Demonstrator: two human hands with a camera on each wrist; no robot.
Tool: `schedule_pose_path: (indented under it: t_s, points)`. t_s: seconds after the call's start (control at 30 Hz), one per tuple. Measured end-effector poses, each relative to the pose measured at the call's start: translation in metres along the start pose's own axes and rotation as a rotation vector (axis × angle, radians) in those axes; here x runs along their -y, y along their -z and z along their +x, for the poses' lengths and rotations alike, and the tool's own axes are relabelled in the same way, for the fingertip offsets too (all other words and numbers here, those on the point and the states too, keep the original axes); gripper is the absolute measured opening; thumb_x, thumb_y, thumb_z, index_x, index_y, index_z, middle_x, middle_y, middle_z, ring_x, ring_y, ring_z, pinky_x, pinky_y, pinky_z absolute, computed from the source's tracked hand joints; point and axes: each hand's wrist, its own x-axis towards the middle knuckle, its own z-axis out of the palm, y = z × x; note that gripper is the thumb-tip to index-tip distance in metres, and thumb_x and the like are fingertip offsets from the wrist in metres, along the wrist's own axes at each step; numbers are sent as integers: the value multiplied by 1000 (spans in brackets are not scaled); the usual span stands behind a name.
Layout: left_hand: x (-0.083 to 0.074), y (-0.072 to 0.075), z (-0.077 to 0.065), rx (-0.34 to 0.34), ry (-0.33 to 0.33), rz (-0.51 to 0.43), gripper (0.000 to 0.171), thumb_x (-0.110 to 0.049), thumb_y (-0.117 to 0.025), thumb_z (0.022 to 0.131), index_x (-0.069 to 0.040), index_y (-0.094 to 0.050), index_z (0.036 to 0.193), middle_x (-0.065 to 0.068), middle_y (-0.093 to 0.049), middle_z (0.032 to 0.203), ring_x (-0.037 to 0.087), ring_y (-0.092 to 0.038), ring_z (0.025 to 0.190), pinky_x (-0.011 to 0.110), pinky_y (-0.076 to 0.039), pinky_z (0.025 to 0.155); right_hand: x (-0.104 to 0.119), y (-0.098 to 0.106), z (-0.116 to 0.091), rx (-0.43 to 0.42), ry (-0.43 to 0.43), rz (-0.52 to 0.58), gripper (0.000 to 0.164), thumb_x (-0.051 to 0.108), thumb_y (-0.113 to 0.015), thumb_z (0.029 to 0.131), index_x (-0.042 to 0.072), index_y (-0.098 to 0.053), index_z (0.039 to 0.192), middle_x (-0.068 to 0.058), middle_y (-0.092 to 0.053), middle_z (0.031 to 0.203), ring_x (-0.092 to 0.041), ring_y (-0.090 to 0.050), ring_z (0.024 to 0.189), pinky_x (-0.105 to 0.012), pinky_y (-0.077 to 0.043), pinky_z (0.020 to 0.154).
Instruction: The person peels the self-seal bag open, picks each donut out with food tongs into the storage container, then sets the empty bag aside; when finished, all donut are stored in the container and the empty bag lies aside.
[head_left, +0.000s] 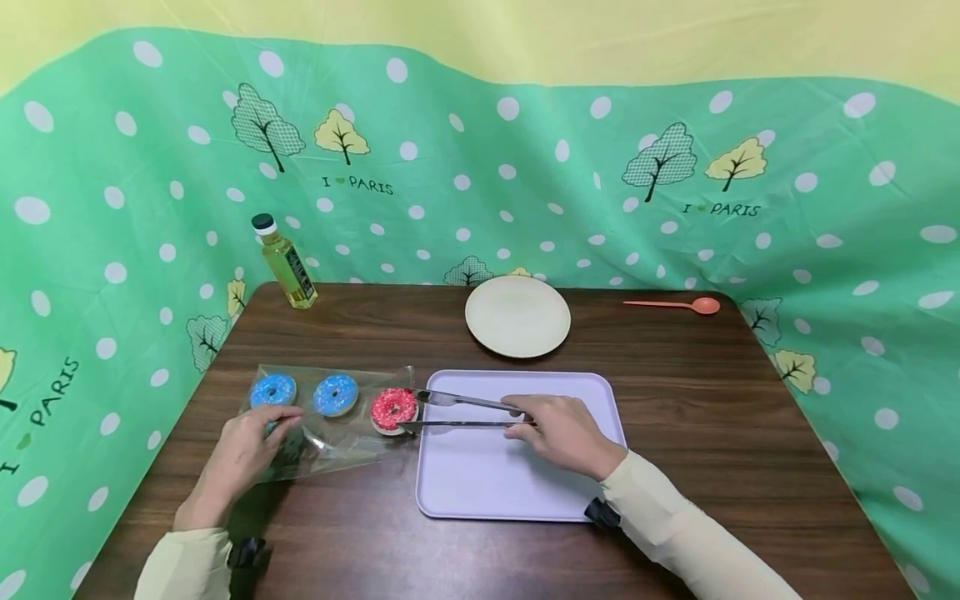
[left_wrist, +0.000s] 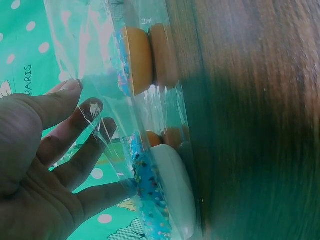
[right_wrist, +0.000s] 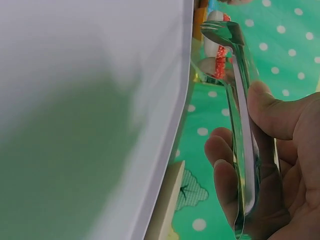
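Observation:
A clear plastic bag (head_left: 360,450) lies on the left half of the table, with blue-iced doughnuts (head_left: 335,394) in it. My left hand (head_left: 243,450) is over the bag's near left part and pinches its film (left_wrist: 95,122) between thumb and fingertips, as the left wrist view shows. Metal tongs (head_left: 476,402) are held in my right hand (head_left: 562,429), above the lilac tray (head_left: 517,492). Their two tips reach left to a red-iced doughnut (head_left: 393,410) at the bag's right end, one on its far side and one on its near side.
A cream plate (head_left: 517,317) sits behind the tray. At the back left stands a bottle of yellow-green liquid (head_left: 288,267), and a coral spoon (head_left: 703,306) lies at the back right. Polka-dot cloth (head_left: 525,200) hangs around the wooden table (head_left: 720,400).

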Motion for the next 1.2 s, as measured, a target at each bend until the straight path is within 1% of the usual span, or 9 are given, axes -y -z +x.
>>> schedule_pose_path:
  t_s: [0.1,0.27,0.43,0.5,0.63,0.83,0.9,1.13,1.2]
  points:
    - [-1,1,0,-3,-3,-4,13,0,-75,89,-1,-77,101,16,-73,99,39,-69,94,56,-55,76,-3,6,-6,-21,-10,1,40,30,-81,86,15,-72,122,6,-73,91,0,-62,73,-27,-50,58]
    - [0,0,0,-10,-6,-5,13,0,-75,88,-1,-77,101,16,-73,99,38,-69,94,56,-55,75,-9,14,-16,-53,-22,-25,41,30,-82,84,15,-73,122,8,-72,86,-2,-63,72,-27,-49,57]
    - [0,-1,0,-15,-11,-5,13,1,-75,88,-2,-77,101,15,-73,99,38,-69,94,55,-55,75,-16,19,-26,-51,-50,-37,40,31,-82,85,16,-73,121,10,-71,87,0,-63,75,-30,-52,63]
    - [1,-1,0,-15,-12,-4,14,1,-75,88,-2,-77,101,15,-73,99,37,-69,93,55,-55,75,-18,21,-29,-52,-61,-40,40,31,-82,85,16,-73,121,11,-71,86,0,-63,75,-30,-52,63]
    - [1,0,0,-11,-8,-3,13,1,-75,88,-2,-77,101,16,-73,99,38,-69,93,55,-55,75,-23,26,-35,-56,-90,-45,40,31,-83,84,17,-73,121,15,-68,81,2,-59,70,-27,-47,55]
    - [0,-1,0,-11,-6,-4,13,1,-75,88,-2,-77,100,15,-73,99,38,-69,94,56,-55,76,-34,30,-47,-74,-121,-65,41,29,-84,83,14,-74,120,17,-63,77,2,-51,62,-25,-42,50]
    - [0,-1,0,-9,-6,-4,13,1,-75,88,-2,-77,100,15,-73,99,38,-69,94,56,-55,76,-38,31,-52,-69,-140,-72,40,28,-83,83,13,-73,120,15,-62,75,1,-48,60,-25,-40,49]
    - [1,-1,1,-2,3,-2,12,0,-75,89,-2,-77,101,16,-73,100,38,-69,94,57,-55,76,-45,37,-65,-77,-225,-97,42,29,-82,85,11,-73,121,3,-69,84,-8,-42,58,-27,-33,48]
    - [1,-1,1,-3,3,0,12,0,-75,89,-2,-77,100,16,-73,100,38,-69,94,57,-55,76,-47,39,-67,-75,-233,-98,41,29,-82,85,11,-72,122,5,-65,78,-8,-41,57,-27,-32,47]
